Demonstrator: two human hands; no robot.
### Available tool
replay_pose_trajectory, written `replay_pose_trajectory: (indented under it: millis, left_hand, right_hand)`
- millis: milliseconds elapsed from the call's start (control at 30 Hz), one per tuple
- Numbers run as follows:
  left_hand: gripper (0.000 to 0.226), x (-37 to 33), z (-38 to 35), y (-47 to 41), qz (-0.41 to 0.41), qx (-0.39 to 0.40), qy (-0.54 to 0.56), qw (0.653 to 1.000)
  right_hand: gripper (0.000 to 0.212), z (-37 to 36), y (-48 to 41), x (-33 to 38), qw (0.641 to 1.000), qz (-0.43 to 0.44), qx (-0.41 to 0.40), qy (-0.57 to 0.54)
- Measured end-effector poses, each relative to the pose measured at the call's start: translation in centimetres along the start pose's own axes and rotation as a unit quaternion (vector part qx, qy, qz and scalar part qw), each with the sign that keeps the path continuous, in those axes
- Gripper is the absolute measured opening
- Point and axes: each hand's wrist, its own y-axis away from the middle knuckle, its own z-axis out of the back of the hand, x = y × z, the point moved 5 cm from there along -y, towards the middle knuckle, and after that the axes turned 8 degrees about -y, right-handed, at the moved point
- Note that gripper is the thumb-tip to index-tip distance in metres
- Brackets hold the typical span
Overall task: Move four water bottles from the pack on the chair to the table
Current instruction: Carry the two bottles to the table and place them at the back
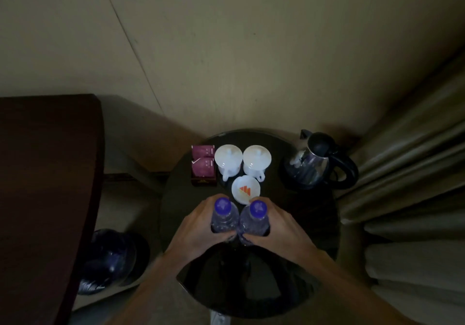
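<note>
Two clear water bottles with purple caps stand side by side and upright over the round dark table [302, 224]. My left hand [198, 226] is wrapped around the left bottle [224, 214]. My right hand [279, 226] grips the right bottle [255, 216]. The bottles touch each other near the table's middle, just in front of a white dish. Their bases are hidden by my hands, so I cannot tell whether they rest on the table. The chair and the pack are out of view.
On the table's far side stand two white lidded cups [229, 161] [256, 161], a white dish with an orange logo [245, 189], a box of purple sachets [203, 166] and a black kettle [319, 161]. A dark desk [45, 186] is left, a bin [108, 256] below it, curtains [415, 186] right.
</note>
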Motion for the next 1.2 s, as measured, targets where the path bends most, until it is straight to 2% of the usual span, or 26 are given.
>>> replay_pose_trajectory:
  millis: [167, 233, 333, 433, 567, 733, 867, 1000, 1200]
  left_hand:
    - [0.072, -2.2, 7.1, -2.9, -0.037, -0.028, 0.017, 0.999]
    - [0.078, -3.5, 10.8, -4.5, -0.051, -0.046, 0.019, 0.997]
    - [0.08, -5.4, 15.8, -7.0, -0.076, -0.081, 0.016, 0.994]
    - [0.078, -6.5, 19.6, -10.1, -0.09, -0.113, 0.012, 0.989]
    - [0.072, -6.7, 22.2, -14.8, -0.092, -0.126, 0.02, 0.987]
    - [0.064, -4.5, 21.6, -19.3, -0.077, -0.119, 0.039, 0.989]
    - [0.06, -1.8, 19.3, -21.5, -0.071, -0.105, 0.054, 0.99]
    - [0.058, 1.7, 16.1, -22.6, -0.004, -0.07, 0.046, 0.996]
    - [0.062, 5.3, 13.1, -22.7, 0.026, -0.028, 0.052, 0.998]
  right_hand:
    - [0.057, 4.9, -1.0, 6.0, 0.994, 0.091, -0.065, -0.008]
    - [0.062, 7.5, -1.9, 8.5, 0.986, 0.132, -0.096, -0.025]
    - [0.053, 11.4, -4.0, 11.6, 0.974, 0.172, -0.144, -0.041]
    - [0.054, 14.6, -6.6, 14.3, 0.962, 0.195, -0.186, -0.049]
    - [0.05, 16.4, -11.0, 16.1, 0.952, 0.223, -0.193, -0.085]
    - [0.052, 15.6, -16.3, 14.4, 0.953, 0.198, -0.197, -0.115]
    - [0.048, 13.1, -19.7, 11.7, 0.961, 0.177, -0.168, -0.128]
    - [0.05, 10.3, -22.2, 8.3, 0.969, 0.138, -0.146, -0.146]
    - [0.041, 8.7, -23.8, 5.5, 0.971, 0.116, -0.135, -0.159]
